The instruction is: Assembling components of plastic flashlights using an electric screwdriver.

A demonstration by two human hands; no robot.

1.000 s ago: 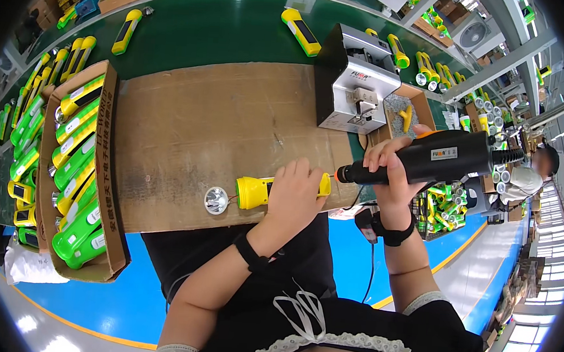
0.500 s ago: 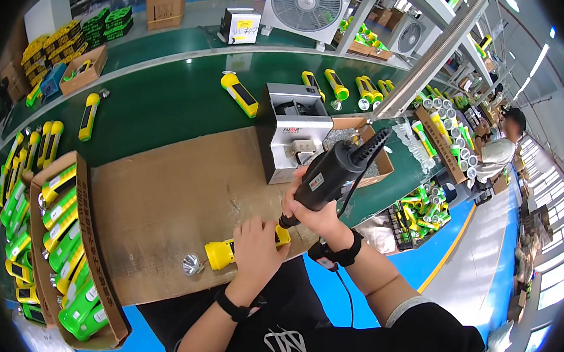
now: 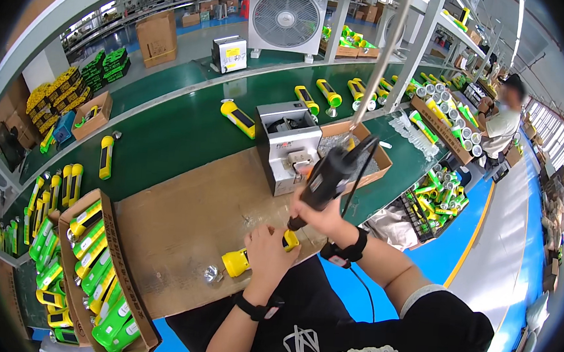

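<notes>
My left hand (image 3: 271,255) is wrapped over a yellow flashlight (image 3: 235,263) that lies on the cardboard sheet, holding it down by the body. Its wide head sticks out to the left and its narrow end to the right of my fingers. In my right hand (image 3: 318,212) is a black electric screwdriver (image 3: 329,178), slightly blurred, gripped around its lower body. The tool points down at the flashlight's narrow end; whether its tip touches there I cannot tell. Beside the flashlight head sits a small silver reflector (image 3: 211,274).
A carton of green and yellow flashlights (image 3: 102,274) stands at the left. Ahead are a silver-and-black machine (image 3: 287,144) and an open box of small parts (image 3: 368,157). More flashlights lie on the green bench (image 3: 160,148). Another person (image 3: 503,119) works at the far right.
The head view has shifted, so the bench appears farther right and lower. The screwdriver leans a little less than before. My left hand still holds the flashlight.
</notes>
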